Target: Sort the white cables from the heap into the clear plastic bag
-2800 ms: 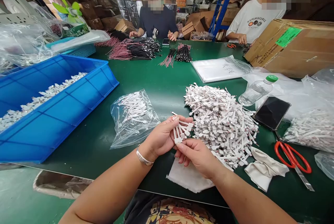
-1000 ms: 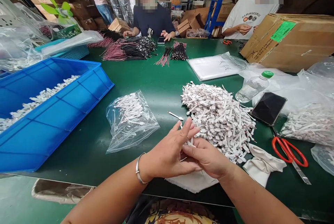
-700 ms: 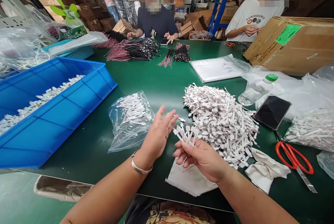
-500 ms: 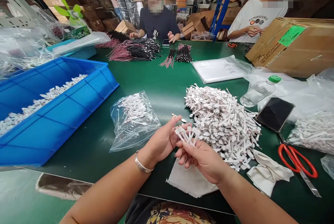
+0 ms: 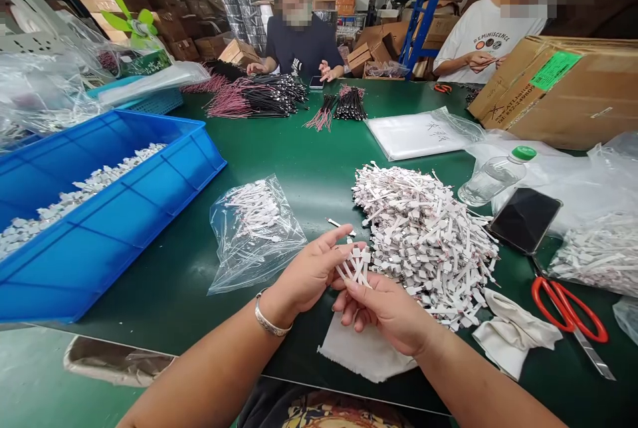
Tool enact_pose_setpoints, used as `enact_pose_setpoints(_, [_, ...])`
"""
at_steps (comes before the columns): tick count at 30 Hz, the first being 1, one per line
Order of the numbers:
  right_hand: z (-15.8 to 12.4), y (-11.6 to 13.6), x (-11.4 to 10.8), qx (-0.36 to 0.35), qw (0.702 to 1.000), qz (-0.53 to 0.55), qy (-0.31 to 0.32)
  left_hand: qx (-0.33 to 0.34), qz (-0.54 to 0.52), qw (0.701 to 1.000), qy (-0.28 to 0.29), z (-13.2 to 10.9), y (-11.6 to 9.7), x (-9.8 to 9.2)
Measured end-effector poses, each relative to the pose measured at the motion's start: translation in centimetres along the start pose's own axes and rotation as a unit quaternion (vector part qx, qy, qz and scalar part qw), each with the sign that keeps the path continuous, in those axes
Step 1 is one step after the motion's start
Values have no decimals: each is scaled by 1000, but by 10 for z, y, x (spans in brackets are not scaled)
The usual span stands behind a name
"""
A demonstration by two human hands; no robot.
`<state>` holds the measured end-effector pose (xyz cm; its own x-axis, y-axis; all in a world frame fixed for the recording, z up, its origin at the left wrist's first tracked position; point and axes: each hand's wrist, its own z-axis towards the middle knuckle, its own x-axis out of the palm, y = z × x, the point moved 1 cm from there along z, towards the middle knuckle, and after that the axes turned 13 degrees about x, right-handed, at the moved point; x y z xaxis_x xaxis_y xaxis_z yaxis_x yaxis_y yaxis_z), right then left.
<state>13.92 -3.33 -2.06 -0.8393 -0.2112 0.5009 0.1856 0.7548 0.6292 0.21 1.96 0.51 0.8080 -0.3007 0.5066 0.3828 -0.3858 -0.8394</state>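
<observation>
From the camera on the person's head, I saw both hands close together just over the near edge of the green table [image 5: 309,162]. The left hand [image 5: 312,272] and the right hand [image 5: 386,308] held a small bunch of white pieces [image 5: 356,265] between them. The right hand's thumb and fingers were pinching the bottom of the bunch, and its other fingers were curled under. The left hand's fingers were pressed on the side of the bunch, with one finger sticking out long above it. A silver bracelet [image 5: 269,323] sat on the left wrist. The bunch was up in the air, just beside a big pile of the same white pieces [image 5: 428,235] on the right. A white cloth [image 5: 361,351] lay flat under the hands. One loose piece [image 5: 339,223] lay alone on the table just past the fingers. To the left was a clear bag [image 5: 254,228] with more pieces inside, and farther left a blue bin [image 5: 114,209] with pieces in it too. On the right I saw a black phone [image 5: 523,215], a water bottle [image 5: 491,175] lying down and red scissors [image 5: 568,302]. Across the table two other people sat, one in a dark shirt [image 5: 302,46] and one in a white shirt [image 5: 478,32].
</observation>
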Motion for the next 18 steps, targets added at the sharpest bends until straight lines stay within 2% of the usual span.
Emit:
enact_pose_setpoints(3, [0,-1,0,9,1000,12,16,-8,-24,1000,3,1,0,-2])
enact_pose_setpoints(10, [1,-2,-2,16,999,30,31,-24,-80,996,-33,4,-1,0])
enact_pose_setpoints(18, [3,-2,-3,14,999,35,29,-25,-91,995,-44,2,0,-3])
